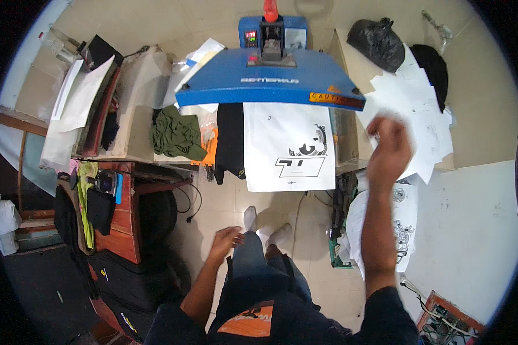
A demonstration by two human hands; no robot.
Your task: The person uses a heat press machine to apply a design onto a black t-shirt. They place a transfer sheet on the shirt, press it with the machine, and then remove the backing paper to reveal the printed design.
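Observation:
My right hand [390,144], blurred by motion, is over loose white paper sheets [414,120] to the right of a blue heat press [272,73]. Whether it holds anything cannot be made out. Low above my lap, my left hand [226,243] has loosely bent fingers with nothing visible in them. A white sheet printed in black [289,146] extends from under the press's upper plate, its front end hanging past the table edge. Black fabric [229,142] shows beside and beneath this sheet. The plate hides their rear parts.
Crumpled green cloth [177,133] and an orange item [209,146] lie left of the press. A black plastic bag [377,43] rests at back right. Below the table at right, printed sheets [401,224] hang over a green crate [340,258]. A loose cable [194,207] hangs at left.

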